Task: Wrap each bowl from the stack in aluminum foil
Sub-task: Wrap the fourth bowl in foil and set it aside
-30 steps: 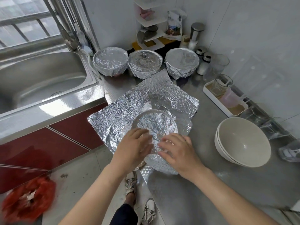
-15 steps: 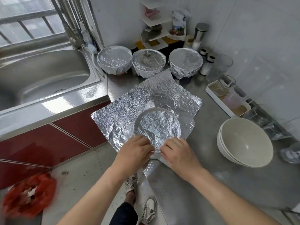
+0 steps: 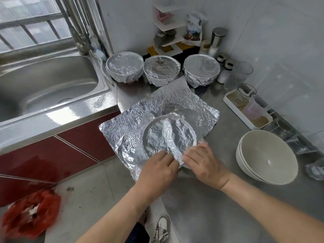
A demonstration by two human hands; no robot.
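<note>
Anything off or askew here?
Mainly the loose foil sheet: it overhangs the counter edge, and its near side hangs unsupported above the floor. The foil-covered bowl that the left hand and right hand grip sits close to that edge. Nothing looks spilled or damaged.

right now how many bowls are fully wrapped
3, in a row at the back: left bowl by the sink, middle bowl, right bowl by the shakers. Foil on a fourth bowl in front is half folded.
</note>
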